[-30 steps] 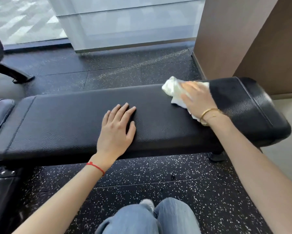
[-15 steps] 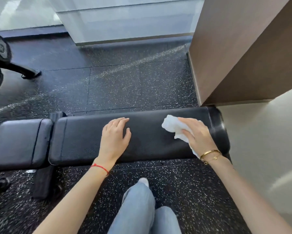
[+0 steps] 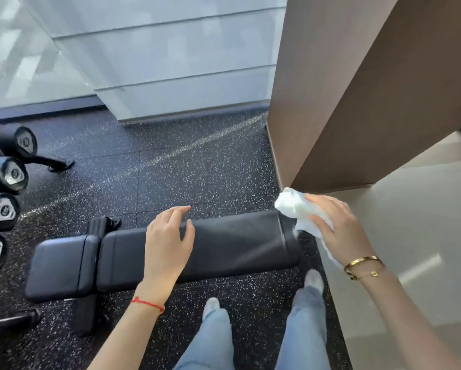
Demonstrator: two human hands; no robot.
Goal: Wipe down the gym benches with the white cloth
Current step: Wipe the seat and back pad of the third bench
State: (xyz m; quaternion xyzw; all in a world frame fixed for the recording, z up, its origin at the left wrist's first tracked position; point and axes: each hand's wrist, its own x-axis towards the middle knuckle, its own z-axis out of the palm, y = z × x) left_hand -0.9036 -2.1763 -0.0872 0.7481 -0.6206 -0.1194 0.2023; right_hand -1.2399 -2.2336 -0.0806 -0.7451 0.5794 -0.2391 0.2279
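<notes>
**Q:** What fills the middle of the frame?
**A:** A black padded bench point(image 3: 237, 244) runs left to right across the lower centre, on a black speckled floor point(image 3: 197, 169). A separate seat pad point(image 3: 61, 265) adjoins its left end.

**Q:** Where is the white cloth?
**A:** The white cloth point(image 3: 296, 206) is at centre right, bunched up. It overlaps the far corner of the bench's right end. Whether it touches the pad cannot be told.

**Q:** How do the hands stand?
**A:** The right hand point(image 3: 338, 225) grips the cloth with its fingers curled over it, and a tail of cloth shows below the palm. A gold bracelet point(image 3: 362, 263) sits on that wrist. The left hand point(image 3: 168, 241) holds nothing. It is palm down over the middle of the bench, with the fingers relaxed, slightly bent and spread. Whether it touches the pad cannot be told. A red string point(image 3: 146, 303) circles that wrist.

**Q:** What surrounds the bench?
**A:** Dumbbells point(image 3: 8, 174) line the left edge, with their ends facing the camera. A brown wall panel point(image 3: 357, 102) fills the upper right, and a pale glass wall point(image 3: 170, 62) crosses the top. Legs in blue jeans point(image 3: 210, 340) stand at bottom centre.
</notes>
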